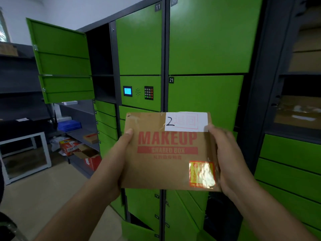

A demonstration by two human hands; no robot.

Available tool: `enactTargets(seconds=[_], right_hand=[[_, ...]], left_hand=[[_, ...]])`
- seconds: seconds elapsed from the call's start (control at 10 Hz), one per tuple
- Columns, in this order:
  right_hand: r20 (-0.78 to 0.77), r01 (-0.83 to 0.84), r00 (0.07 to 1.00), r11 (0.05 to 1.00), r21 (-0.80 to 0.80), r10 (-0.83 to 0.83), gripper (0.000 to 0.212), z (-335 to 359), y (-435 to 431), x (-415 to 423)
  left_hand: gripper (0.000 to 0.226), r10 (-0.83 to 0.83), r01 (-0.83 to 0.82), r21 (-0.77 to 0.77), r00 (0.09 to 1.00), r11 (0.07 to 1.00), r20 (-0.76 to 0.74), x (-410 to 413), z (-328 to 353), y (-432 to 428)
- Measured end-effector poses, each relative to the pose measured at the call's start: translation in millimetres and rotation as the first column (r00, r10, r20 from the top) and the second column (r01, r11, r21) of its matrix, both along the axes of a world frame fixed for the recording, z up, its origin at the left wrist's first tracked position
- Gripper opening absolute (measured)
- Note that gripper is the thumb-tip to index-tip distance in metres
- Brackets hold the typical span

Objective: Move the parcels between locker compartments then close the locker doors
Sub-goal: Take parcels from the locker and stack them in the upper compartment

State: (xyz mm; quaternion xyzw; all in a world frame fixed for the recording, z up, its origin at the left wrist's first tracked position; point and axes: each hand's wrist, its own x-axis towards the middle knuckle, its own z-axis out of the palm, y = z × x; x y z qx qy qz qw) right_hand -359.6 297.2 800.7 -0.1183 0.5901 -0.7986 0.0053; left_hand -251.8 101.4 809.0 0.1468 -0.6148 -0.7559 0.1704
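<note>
While the parcel (166, 150) is held in mid-air before the locker bank, no transfer can be judged complete: it sits in no compartment. The left hand (121, 150) grips the parcel's edge at nine o'clock, thumb laid on the printed face; the right hand (224, 153) clasps the edge at three o'clock, somewhat blurred, fingers wrapped behind. The carton is flat, brown, upright and facing the person, with a white label (186, 121) marked "2" at its top. Just beyond and below, at six o'clock, several small doors (187, 206) stand ajar on dark compartments. Farther off, at ten o'clock, two larger doors (62, 61) hang wide open, and the compartments (102, 66) behind them look bare. Judgement: placement of this parcel is outstanding, and every open door remains to be shut. Which compartment is intended cannot be told.
</note>
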Motion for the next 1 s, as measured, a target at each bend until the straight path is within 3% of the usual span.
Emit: enactTargets(seconds=[0.1, 0.2, 0.6, 0.7, 0.9, 1.0], right_hand=[[-0.059, 0.056, 0.997, 0.998, 0.017, -0.055, 0.022, 11.7, 28.2, 1.2], [-0.137, 0.106, 0.986, 0.993, 0.058, -0.097, 0.023, 22.1, 62.4, 8.0], [-0.208, 0.464, 0.87, 0.885, 0.04, -0.446, 0.027, 39.7, 232.7, 21.0], [-0.25, 0.524, 0.831, 0.85, 0.052, -0.497, 0.031, 39.4, 272.1, 6.5], [-0.299, 0.592, 0.786, 0.799, 0.11, -0.541, 0.029, 39.5, 334.9, -44.7], [-0.313, 0.607, 0.774, 0.786, 0.12, -0.55, 0.028, 41.6, 362.1, -75.1]], left_hand=[[0.085, -0.07, 0.069, -0.027, 0.997, 0.997, -0.034, -14.9, 5.5, 8.7], [0.052, -0.15, 0.15, 0.007, 0.988, 0.989, -0.023, -37.5, 14.4, 34.9], [0.037, -0.552, 0.529, -0.169, 0.821, 0.831, -0.145, -127.0, 26.4, 168.9], [0.034, -0.578, 0.565, -0.127, 0.807, 0.815, -0.125, -139.4, 26.6, 218.0], [0.027, -0.571, 0.551, -0.154, 0.763, 0.82, -0.304, -180.4, 34.6, 301.4], [0.043, -0.564, 0.559, -0.124, 0.749, 0.82, -0.347, -211.7, 37.5, 332.2]])
